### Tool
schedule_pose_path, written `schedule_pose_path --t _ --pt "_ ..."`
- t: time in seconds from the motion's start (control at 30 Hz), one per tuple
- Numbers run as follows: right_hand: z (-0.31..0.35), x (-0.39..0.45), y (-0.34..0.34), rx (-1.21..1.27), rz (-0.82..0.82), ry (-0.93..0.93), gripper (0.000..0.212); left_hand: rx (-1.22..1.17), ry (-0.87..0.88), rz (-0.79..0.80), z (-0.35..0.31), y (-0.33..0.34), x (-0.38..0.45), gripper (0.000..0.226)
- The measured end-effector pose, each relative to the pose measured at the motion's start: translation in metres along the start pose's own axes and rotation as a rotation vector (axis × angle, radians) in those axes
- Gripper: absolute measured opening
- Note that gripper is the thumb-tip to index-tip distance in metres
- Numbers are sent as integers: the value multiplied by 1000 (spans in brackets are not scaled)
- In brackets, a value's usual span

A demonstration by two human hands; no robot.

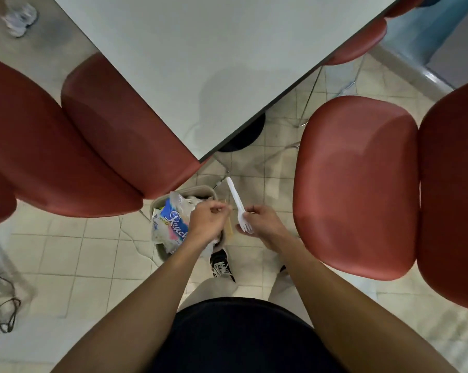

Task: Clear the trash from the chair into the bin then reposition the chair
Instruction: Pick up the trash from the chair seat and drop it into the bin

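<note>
Seen from above, a person stood over a tiled floor [73, 267], both bare forearms reaching forward from six o'clock. One dark sneaker [222, 265] showed just beyond the knees. The right hand [263, 221] was curled, its fingers pinching one white plastic fork [237, 203] close to the tined end; the tines pointed back toward the wrist and the slim handle slanted away toward eleven o'clock, clear of the hand. The left hand [208, 221], just beside the right at its nine o'clock, was closed in a loose fist around something thin and pale; what it was could not be told. That hand hovered directly above one small beige bin [200, 190], which stood on the floor and was heaped with crumpled plastic wrappers [173, 220], the top one blue, white and pink with looping script. The fork hung just to the bin's three o'clock side, not over it. Three red chairs were in view: one [362, 184] at three o'clock with a smooth, bare moulded seat, one [79, 146] at nine o'clock, and part of a third [359, 41] at one o'clock. One pale grey table [200, 49] filled the twelve o'clock area, its corner pointing toward the bin. Far off at eleven o'clock, two white shoes [17, 18] of someone else were visible.
</note>
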State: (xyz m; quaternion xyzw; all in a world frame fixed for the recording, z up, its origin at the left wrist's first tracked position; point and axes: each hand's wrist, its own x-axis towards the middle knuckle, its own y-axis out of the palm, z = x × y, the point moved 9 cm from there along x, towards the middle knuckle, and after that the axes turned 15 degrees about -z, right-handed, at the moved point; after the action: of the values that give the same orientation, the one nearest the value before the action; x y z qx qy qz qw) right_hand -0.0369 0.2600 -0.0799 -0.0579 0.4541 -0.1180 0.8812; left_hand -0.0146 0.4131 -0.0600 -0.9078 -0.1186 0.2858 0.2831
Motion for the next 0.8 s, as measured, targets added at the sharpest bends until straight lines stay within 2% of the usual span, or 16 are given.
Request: schedule_pose_path --t 0.2,0.43,0.6,0.8 --pt "-11 8 41 -213 -10 -38 19 -51 -70 -84 43 -47 14 5" --pt "-17 20 68 -409 -72 -62 23 -90 -148 -126 87 -70 21 3" --pt "-19 21 88 -436 -65 -35 24 -122 -191 -141 105 -82 23 2" --pt "-26 18 101 -376 -58 -7 19 -91 -153 -136 104 -92 25 10"
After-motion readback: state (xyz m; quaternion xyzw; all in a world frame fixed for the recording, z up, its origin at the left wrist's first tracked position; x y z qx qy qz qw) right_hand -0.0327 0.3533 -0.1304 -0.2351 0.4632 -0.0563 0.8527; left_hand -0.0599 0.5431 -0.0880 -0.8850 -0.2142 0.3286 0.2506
